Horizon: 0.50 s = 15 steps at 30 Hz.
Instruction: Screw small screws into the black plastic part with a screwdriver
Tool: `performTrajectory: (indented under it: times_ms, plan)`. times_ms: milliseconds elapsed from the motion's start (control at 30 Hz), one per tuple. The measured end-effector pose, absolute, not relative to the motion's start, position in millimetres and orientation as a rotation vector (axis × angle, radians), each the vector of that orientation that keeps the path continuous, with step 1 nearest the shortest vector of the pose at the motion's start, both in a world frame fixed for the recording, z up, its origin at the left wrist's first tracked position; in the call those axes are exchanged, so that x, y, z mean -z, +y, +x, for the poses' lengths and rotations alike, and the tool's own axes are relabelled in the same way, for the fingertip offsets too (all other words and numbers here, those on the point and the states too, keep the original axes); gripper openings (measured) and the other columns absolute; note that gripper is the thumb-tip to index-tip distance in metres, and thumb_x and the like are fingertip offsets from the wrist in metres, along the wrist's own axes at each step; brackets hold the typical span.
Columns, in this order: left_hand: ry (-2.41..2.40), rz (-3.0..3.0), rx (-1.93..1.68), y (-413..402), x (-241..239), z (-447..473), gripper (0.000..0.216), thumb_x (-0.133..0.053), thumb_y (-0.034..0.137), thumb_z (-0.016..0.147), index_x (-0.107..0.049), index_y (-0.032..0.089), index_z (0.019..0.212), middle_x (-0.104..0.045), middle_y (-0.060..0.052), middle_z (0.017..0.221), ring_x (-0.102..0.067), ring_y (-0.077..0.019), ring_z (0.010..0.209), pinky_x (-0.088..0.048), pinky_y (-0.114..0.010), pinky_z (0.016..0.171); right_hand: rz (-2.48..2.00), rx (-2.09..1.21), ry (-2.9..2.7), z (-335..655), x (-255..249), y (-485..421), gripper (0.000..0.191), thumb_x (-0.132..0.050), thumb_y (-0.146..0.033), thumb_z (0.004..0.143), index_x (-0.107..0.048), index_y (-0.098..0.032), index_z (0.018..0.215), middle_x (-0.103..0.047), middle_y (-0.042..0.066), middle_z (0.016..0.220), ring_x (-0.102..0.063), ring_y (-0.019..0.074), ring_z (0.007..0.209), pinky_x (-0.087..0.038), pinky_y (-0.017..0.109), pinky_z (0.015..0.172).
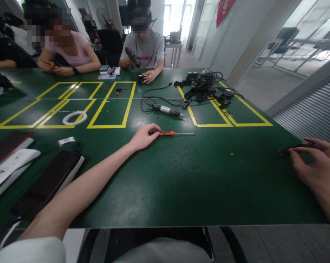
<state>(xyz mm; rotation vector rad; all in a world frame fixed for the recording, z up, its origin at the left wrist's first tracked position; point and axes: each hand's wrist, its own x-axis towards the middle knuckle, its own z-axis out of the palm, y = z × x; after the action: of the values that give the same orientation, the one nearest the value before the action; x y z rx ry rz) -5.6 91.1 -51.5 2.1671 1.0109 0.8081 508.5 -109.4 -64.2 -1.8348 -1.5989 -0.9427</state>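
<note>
While left hand point(146, 137), partly closed, pinches orange screwdriver point(169, 133), right hand point(318, 160), half curled, holds small dark object point(285, 152).

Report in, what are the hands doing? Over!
Left hand: holding orange screwdriver, tip pointing right. Right hand: pinching small dark piece. Corded tool lies beyond screwdriver.

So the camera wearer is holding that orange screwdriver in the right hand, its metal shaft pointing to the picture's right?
Not quite: the head view shows the left hand holding the orange screwdriver. Its metal shaft does point to the picture's right.
</note>
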Motion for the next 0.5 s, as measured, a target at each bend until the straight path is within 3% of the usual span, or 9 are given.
performTrajectory:
  times_ms: [500]
  plan:
    - [1.006, 2.162, -0.808, 91.9, 53.0, -5.2, 0.014, -0.061, 0.023, 0.091, -0.071, 0.018, 0.099, -0.075, -0.004, 0.095, -0.068, -0.0189, 0.089, -0.055, -0.036, 0.088, -1.876, 0.93, -1.52, 521.6, 72.7, -106.3, 0.024, -0.057, -0.044, 0.081, -0.063, -0.021, 0.075, -0.073, 0.017, 0.108, -0.072, 0.0359, 0.089, -0.055, 0.046, 0.064]
